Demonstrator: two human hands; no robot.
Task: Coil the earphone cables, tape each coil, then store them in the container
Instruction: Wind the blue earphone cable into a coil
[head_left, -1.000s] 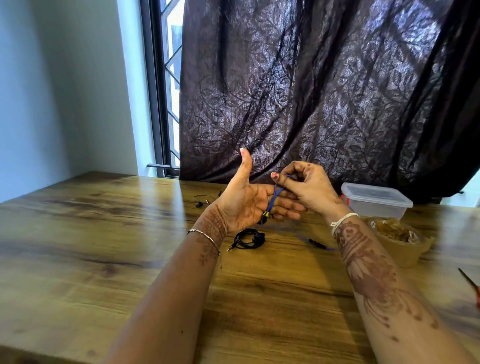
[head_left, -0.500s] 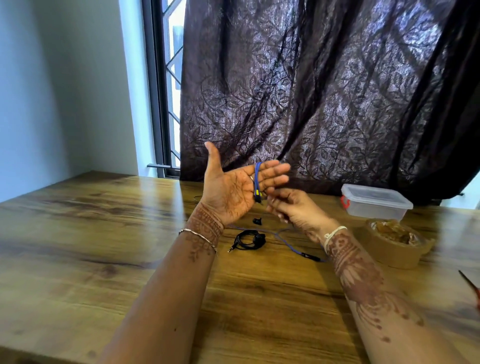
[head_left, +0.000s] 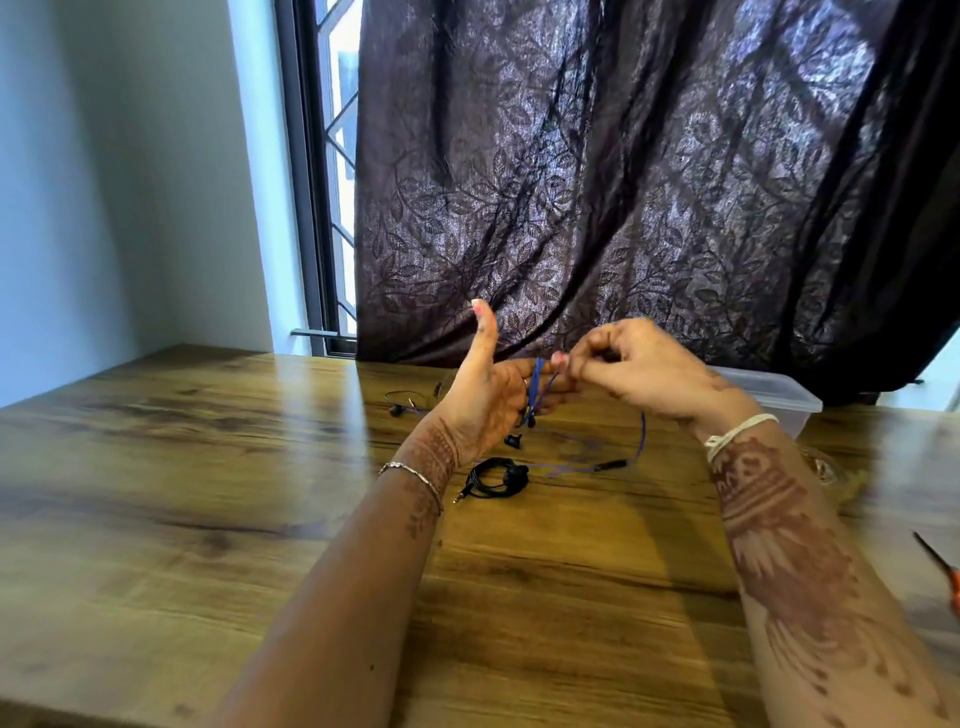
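Observation:
My left hand (head_left: 488, 400) is raised above the table, thumb up, with loops of a blue earphone cable (head_left: 642, 441) wound around its fingers. My right hand (head_left: 644, 366) pinches the same blue cable just right of those fingers; the rest of the cable trails down to the table. A coiled black earphone (head_left: 496, 475) lies on the table below my left hand. Another black earphone (head_left: 402, 402) lies loose behind my left hand. A clear lidded plastic container (head_left: 774, 395) stands at the right, partly hidden by my right wrist.
The wooden table (head_left: 208, 493) runs to a wall on the left. A dark curtain (head_left: 649, 182) hangs behind it and a window (head_left: 332, 156) shows at the back left. A roll of brown tape (head_left: 826, 470) peeks out behind my right forearm. An orange-handled tool (head_left: 943, 571) lies at the right edge.
My right hand rose from below my left palm to beside the fingertips, carrying the blue cable up around them. My left hand closed its spread fingers somewhat and lowered slightly.

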